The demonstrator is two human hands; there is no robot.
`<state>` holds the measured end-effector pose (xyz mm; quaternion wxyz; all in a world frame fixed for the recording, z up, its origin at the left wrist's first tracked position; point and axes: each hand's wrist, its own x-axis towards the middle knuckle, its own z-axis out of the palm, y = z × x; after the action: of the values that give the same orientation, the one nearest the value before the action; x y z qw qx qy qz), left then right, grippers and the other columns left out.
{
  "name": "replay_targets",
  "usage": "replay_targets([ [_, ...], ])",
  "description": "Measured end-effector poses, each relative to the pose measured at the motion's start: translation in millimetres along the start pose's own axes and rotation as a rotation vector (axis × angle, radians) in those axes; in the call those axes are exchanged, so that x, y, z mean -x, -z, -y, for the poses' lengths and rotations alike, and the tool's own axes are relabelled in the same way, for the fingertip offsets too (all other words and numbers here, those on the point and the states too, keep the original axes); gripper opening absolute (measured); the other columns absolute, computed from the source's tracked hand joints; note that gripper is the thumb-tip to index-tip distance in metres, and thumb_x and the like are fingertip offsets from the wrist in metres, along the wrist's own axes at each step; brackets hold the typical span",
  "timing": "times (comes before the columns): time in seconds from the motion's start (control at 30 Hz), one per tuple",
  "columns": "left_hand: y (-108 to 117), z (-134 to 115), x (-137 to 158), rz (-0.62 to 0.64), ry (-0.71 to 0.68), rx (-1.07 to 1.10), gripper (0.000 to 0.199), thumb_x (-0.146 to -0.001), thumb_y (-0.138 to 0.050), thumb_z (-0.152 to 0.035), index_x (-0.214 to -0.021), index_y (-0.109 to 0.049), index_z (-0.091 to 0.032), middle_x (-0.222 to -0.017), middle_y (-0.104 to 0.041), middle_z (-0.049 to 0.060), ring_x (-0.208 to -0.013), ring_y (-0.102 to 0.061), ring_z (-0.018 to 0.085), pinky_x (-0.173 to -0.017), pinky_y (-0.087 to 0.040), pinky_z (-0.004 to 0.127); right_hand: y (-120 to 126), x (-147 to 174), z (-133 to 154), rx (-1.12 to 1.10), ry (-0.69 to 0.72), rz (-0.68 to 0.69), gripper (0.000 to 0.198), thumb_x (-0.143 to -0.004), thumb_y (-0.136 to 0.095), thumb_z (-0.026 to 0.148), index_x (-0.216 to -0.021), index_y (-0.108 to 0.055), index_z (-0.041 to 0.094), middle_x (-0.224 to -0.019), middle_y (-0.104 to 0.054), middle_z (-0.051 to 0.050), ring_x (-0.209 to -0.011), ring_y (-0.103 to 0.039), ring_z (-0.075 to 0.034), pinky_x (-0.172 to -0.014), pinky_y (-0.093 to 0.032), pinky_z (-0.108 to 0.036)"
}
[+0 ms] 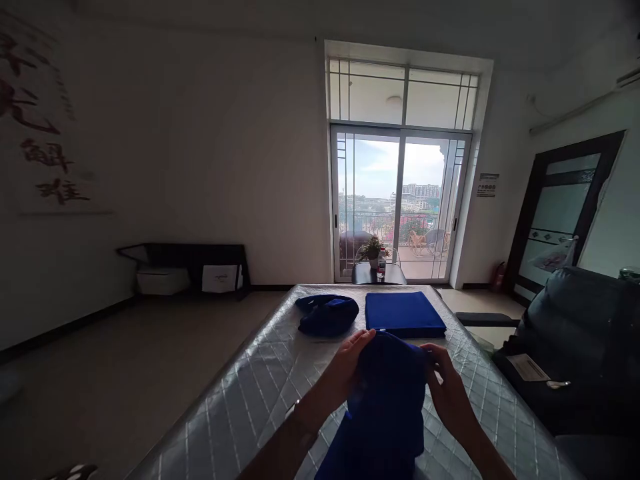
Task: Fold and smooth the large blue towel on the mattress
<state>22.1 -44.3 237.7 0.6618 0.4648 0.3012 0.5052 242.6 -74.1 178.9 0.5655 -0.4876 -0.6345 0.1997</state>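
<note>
A dark blue cloth hangs between my two hands and trails down toward the near edge of the view. My left hand is closed on its upper left corner, thumb and fingers pinching the edge. On the other side, my right hand pinches the upper right corner. Just beyond the cloth lies a flat, neatly folded blue stack. To its left rests a loose, bunched blue cloth bundle. What kind of item the held cloth is, I cannot tell.
The table has a silvery quilted cover. A black chair with a paper on it stands close on the right. Beyond the far edge are a potted plant and a bottle. A low black bench holds boxes.
</note>
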Motion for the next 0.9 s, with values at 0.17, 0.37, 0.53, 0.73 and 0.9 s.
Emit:
replay_targets([
  [0.17, -11.7, 23.7, 6.4, 0.104, -0.001, 0.061, 0.04, -0.075, -0.082, -0.054, -0.087, -0.059, -0.023, -0.078, -0.063, -0.003, -0.067, -0.063, 0.014, -0.053, -0.053, 0.025, 3.5, 25.1, 16.9, 0.157, 0.196, -0.057, 0.045, -0.091, -0.065, 0.048, -0.132, -0.055, 0.033, -0.136, -0.056, -0.008, -0.126, -0.055, -0.029, -0.109, -0.046, -0.052],
  [0.37, -23.6, 26.5, 18.0, 0.182, -0.05, 0.085, 0.038, -0.079, -0.081, -0.051, -0.092, -0.06, -0.022, -0.084, -0.064, -0.002, -0.079, -0.067, 0.016, -0.067, -0.058, 0.03, -7.0, 45.4, 27.1, 0.119, 0.049, 0.148, 0.05, -0.084, -0.072, 0.053, -0.126, -0.058, 0.031, -0.112, -0.07, -0.005, -0.094, -0.067, -0.026, -0.08, -0.058, -0.041],
  [0.53, -2.1, 43.6, 23.3, 0.203, -0.234, -0.178, 0.033, -0.086, -0.073, -0.051, -0.103, -0.063, -0.025, -0.108, -0.07, 0.006, -0.096, -0.07, 0.022, -0.085, -0.057, 0.039, 11.7, 44.9, 27.3, -0.045, -0.211, -0.02, 0.037, -0.089, -0.062, 0.061, -0.105, -0.063, 0.028, -0.086, -0.074, 0.0, -0.074, -0.066, -0.021, -0.063, -0.054, -0.031],
  [0.73, 69.9, 105.4, 26.5, 0.276, -0.055, -1.031, 0.067, -0.072, -0.08, -0.024, -0.135, -0.059, -0.032, -0.144, -0.061, 0.007, -0.134, -0.054, 0.029, -0.115, -0.039, 0.044, 102.1, 36.5, 6.8, -0.033, -0.284, -0.346, 0.048, -0.075, -0.071, 0.061, -0.112, -0.071, 0.029, -0.104, -0.077, -0.005, -0.097, -0.071, -0.031, -0.075, -0.06, -0.037],
  [0.9, 101.4, 122.1, 13.0, 0.16, -0.044, -1.249, 0.028, -0.089, -0.054, -0.028, -0.11, -0.072, -0.024, -0.117, -0.075, 0.008, -0.112, -0.067, 0.025, -0.102, -0.046, 0.036, 171.2, 43.1, -8.3, 0.08, -0.33, -0.436, 0.048, -0.067, -0.077, 0.055, -0.107, -0.073, 0.029, -0.098, -0.079, -0.001, -0.088, -0.073, -0.028, -0.072, -0.06, -0.034],
])
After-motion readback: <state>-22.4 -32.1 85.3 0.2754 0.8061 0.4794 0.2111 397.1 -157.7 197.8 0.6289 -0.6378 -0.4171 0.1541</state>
